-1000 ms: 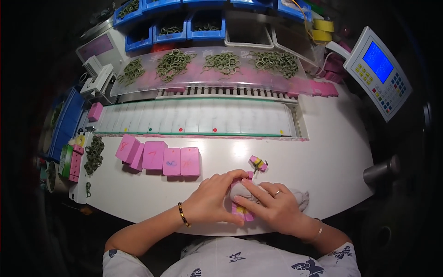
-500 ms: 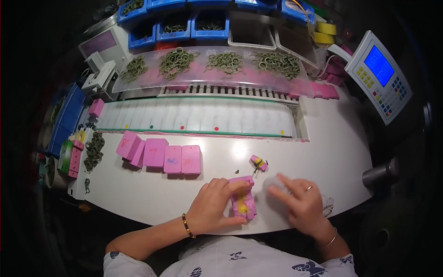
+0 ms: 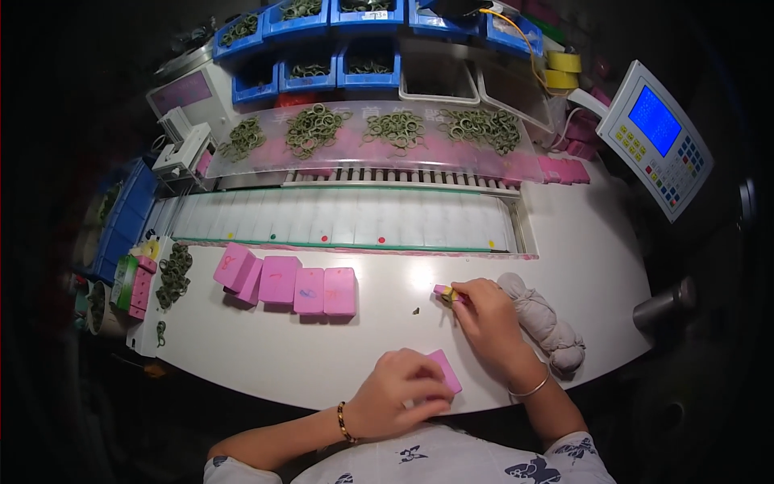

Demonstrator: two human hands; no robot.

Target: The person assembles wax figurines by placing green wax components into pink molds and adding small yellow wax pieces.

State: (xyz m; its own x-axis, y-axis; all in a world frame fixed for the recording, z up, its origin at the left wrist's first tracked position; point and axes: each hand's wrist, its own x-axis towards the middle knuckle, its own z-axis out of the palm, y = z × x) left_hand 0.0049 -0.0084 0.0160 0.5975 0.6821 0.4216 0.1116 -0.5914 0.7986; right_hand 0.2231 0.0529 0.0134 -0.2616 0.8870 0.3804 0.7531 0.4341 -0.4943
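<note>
Head: R fingers off cloth, now on pink-yellow pc

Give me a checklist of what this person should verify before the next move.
1. Right hand at the small pink-and-yellow piece: ok, its fingers touch it.
2. Left hand gripping the pink block: cannot tell, the hand is blurred.
3. Grey cloth bundle out of both hands: ok, it lies to the right of the right hand.
4. White table free of scraps: not ok, a tiny dark bit lies there.
5. Row of pink blocks clear of both hands: ok.
</note>
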